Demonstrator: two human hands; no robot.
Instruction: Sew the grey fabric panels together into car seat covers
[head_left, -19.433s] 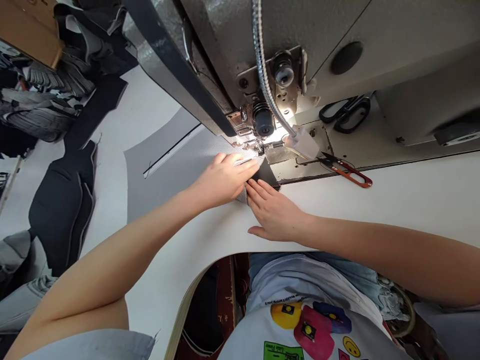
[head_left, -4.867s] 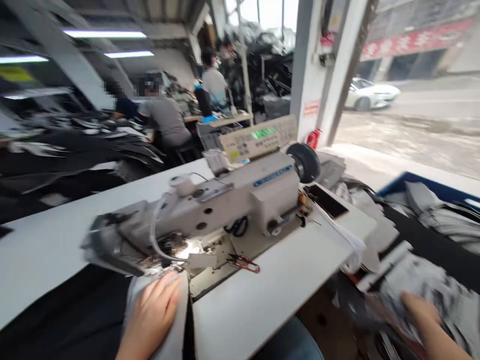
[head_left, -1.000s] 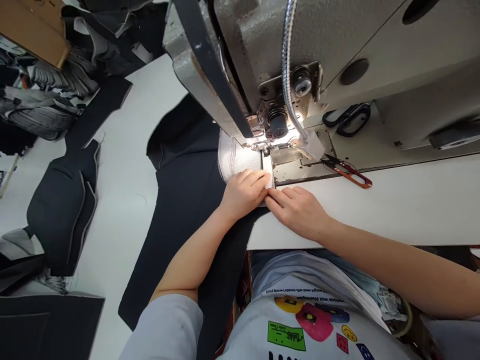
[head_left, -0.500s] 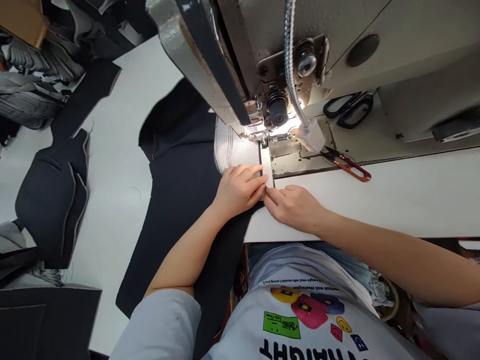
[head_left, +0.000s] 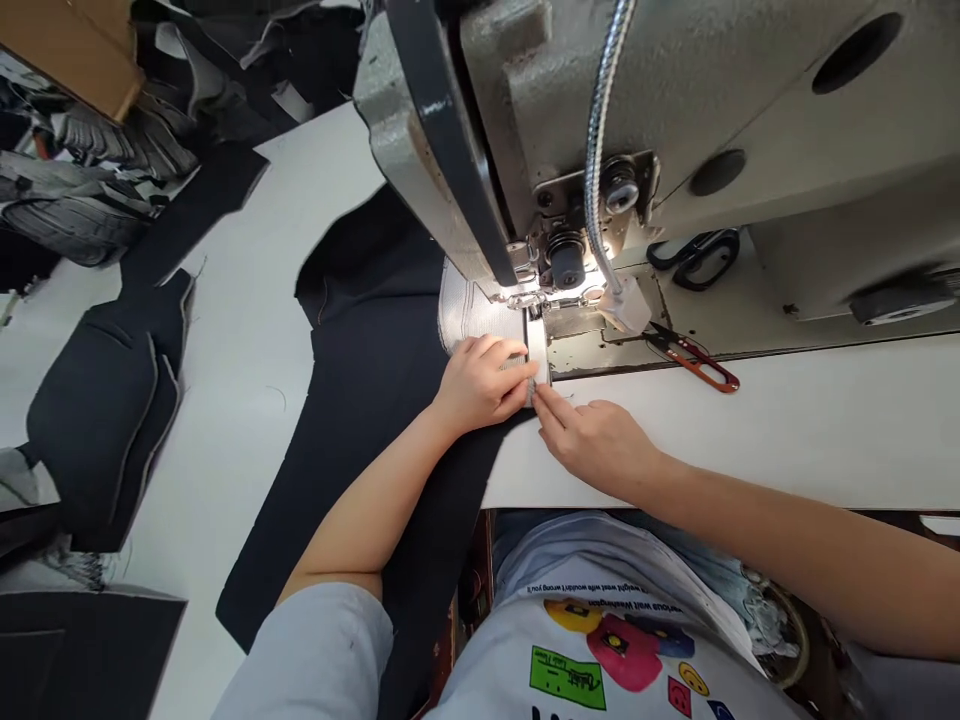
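Note:
A grey industrial sewing machine (head_left: 600, 90) fills the top of the view, its lamp lighting the presser foot (head_left: 525, 298). A large black fabric panel (head_left: 375, 380) lies on the white table (head_left: 787, 430), with a grey mesh piece (head_left: 472, 315) on it running under the foot. My left hand (head_left: 480, 380) presses down on the grey piece, fingers curled on its edge. My right hand (head_left: 592, 440) pinches the same edge just in front of the foot, fingertips meeting the left hand's.
Red-handled thread snips (head_left: 694, 360) lie on the machine bed right of the foot; black scissors (head_left: 694, 258) rest further back. Black padded fabric pieces (head_left: 105, 400) lie at the left, more piled at the top left (head_left: 90, 180). A brown box corner (head_left: 67, 50) shows there.
Both hands stay at the fabric edge before the presser foot, shifted slightly; the view has tilted a little. Several seconds ago my right hand reached to a pile at the right.

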